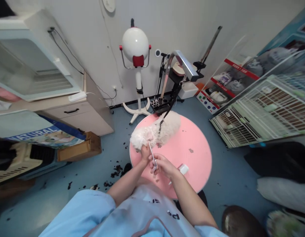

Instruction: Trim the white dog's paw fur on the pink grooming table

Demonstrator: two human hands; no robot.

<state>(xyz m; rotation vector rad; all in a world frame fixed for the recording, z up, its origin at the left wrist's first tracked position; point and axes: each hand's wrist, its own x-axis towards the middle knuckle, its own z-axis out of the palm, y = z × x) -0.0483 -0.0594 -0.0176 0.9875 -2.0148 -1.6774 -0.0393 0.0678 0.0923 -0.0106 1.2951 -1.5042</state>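
Observation:
A white curly-haired dog (171, 126) is on the round pink table (197, 148), its head (139, 137) to the left. My left hand (145, 154) grips the near side of the dog's head; its fingertips are partly hidden in the fur. In my right hand (162, 165) is a pair of scissors (152, 152), fingers at the handles. The blades reach up to the fur beside my left hand. A dark strap (164, 117) runs from the grooming arm (185, 64) to the dog's neck area. Right of my right hand lies a small white object (183, 169).
Behind the table stand a white stand dryer (135, 44) and a black tool holder (161, 105) with scissors. Wire cages (268, 112) are at the right, a cabinet (93, 105) at the left. Dark hair clumps (116, 171) lie on the blue floor.

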